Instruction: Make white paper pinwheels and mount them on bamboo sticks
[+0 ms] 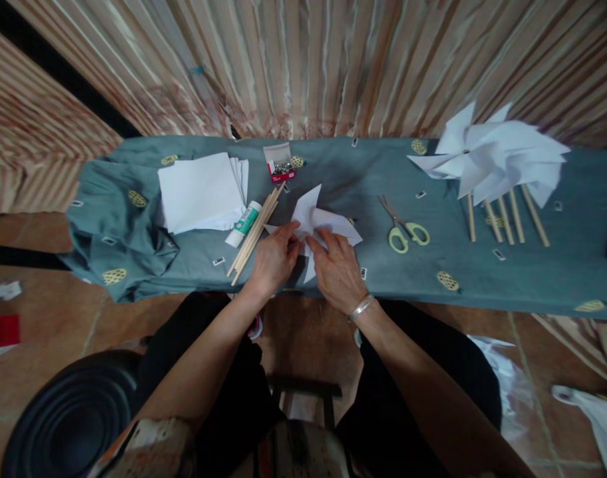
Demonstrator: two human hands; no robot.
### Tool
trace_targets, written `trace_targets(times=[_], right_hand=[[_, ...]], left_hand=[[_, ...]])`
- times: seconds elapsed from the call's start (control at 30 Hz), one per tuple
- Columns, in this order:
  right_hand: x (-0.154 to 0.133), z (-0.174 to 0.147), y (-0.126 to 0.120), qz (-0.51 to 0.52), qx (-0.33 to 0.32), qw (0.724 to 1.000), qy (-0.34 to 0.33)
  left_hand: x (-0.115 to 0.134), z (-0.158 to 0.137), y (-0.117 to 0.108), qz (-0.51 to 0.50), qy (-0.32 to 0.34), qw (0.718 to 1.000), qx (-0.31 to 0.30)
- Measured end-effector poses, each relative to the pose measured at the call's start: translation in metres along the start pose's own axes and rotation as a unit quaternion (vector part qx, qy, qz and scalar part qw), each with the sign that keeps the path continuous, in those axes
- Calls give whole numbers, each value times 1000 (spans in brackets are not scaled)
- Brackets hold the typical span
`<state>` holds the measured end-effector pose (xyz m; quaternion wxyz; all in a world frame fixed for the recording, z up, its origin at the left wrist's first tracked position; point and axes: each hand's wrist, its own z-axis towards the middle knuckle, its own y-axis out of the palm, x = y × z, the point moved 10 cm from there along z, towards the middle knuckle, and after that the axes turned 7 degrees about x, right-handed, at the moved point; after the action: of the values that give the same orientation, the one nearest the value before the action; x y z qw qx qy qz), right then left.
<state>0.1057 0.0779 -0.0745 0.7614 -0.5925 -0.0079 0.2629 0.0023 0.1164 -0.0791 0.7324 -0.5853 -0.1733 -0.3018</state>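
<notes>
A white paper pinwheel lies on the cloth in front of me, its folded blades spread to several sides. My left hand is closed at its left side, with thumb and forefinger pinching the paper near the middle. From the right, my right hand grips the lower right part, fingertips close to the centre. The hands hide the pinwheel's lower blades in part. Just left of my left hand lie several wooden sticks and a glue stick. Scissors with light green handles rest right of my right hand.
A stack of white paper lies at the left. Behind the sticks stands an open small box of metal pins. Several finished pinwheels on sticks are piled at the right. A green patterned cloth covers the narrow table.
</notes>
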Motion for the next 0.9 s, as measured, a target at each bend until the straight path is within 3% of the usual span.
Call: trace_targets(times=[0.9], right_hand=[[4, 7, 3, -44, -23, 998, 28]], left_hand=[[-2, 0, 2, -9, -39, 999, -12]])
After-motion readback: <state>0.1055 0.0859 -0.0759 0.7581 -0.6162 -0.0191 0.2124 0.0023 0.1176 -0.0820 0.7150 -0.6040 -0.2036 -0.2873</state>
